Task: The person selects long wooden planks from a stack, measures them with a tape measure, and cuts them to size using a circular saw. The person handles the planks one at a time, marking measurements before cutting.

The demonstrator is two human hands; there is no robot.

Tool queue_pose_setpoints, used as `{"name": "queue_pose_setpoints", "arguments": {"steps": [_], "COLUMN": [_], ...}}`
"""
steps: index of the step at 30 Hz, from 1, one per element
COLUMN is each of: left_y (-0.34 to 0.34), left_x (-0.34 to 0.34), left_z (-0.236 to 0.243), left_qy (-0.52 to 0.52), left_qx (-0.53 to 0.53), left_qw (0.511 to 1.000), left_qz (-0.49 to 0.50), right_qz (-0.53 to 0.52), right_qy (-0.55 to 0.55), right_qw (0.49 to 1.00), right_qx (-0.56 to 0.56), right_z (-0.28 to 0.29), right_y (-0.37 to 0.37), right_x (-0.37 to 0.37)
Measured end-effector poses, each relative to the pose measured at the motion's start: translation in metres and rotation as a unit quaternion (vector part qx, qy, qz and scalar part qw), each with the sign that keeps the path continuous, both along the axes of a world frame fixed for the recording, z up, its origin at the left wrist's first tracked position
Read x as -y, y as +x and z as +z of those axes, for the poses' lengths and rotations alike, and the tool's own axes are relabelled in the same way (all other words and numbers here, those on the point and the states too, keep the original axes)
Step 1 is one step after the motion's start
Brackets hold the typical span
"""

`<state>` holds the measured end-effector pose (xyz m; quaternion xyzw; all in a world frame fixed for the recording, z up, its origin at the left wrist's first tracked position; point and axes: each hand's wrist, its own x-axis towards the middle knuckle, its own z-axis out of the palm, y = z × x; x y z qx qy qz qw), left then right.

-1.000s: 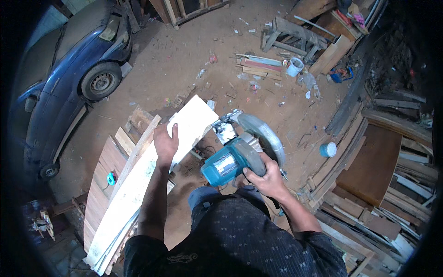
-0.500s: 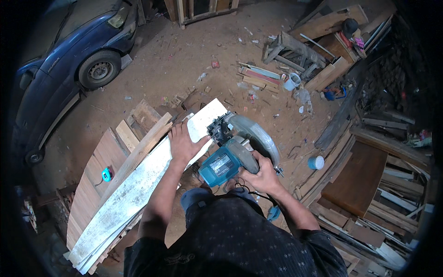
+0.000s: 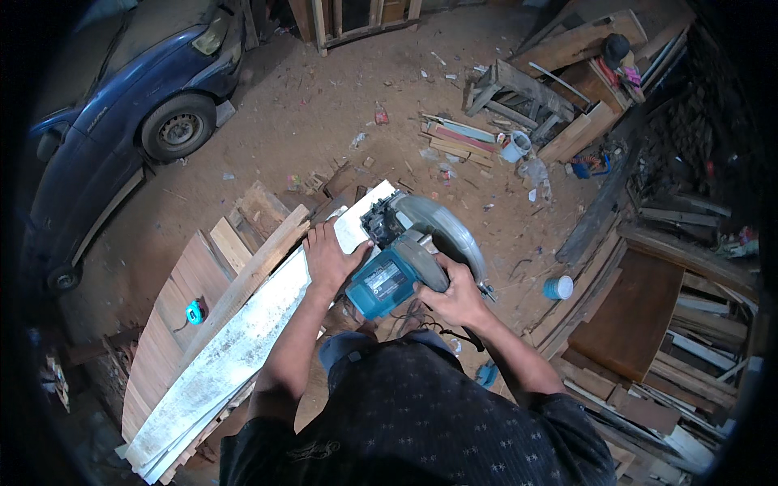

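My right hand (image 3: 455,293) grips the handle of a teal circular saw (image 3: 405,257) with a grey blade guard, set at the right edge of a long white board (image 3: 243,332). My left hand (image 3: 331,257) lies flat on that board, pressing it down just left of the saw. The board rests slanted across a stack of brown wooden planks (image 3: 182,300). Its far end (image 3: 369,209) sticks out past my left hand beside the saw.
A small teal tape measure (image 3: 194,312) lies on the planks at left. A dark blue car (image 3: 138,105) stands at the upper left. Scrap wood, a sawhorse (image 3: 519,93), a white bucket (image 3: 515,147) and a blue-lidded can (image 3: 557,287) sit on the dirt floor. Stacked boards fill the right side.
My left hand has slid along the white board toward its far end, closer to the saw. The saw and my right hand keep their place on the board.
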<state>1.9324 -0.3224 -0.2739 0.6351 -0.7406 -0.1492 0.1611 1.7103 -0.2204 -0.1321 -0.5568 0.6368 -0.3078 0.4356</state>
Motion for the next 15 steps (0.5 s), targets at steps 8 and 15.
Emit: {"name": "queue_pose_setpoints", "arguments": {"steps": [8,15], "left_y": [0.005,0.015], "left_x": [0.004,0.009], "left_z": [-0.013,-0.022], "left_qy": [0.004,0.002], "left_qx": [-0.011,-0.047], "left_qw": [1.000,0.999], "left_qz": [-0.002,-0.010], "right_qz": [0.002,0.012], "right_qy": [-0.022,-0.037], "right_qw": [0.999,0.999], "right_qx": [0.037,0.023], "right_z": [-0.010,-0.009], "right_y": [0.006,0.013], "right_x": [0.016,0.031]}}
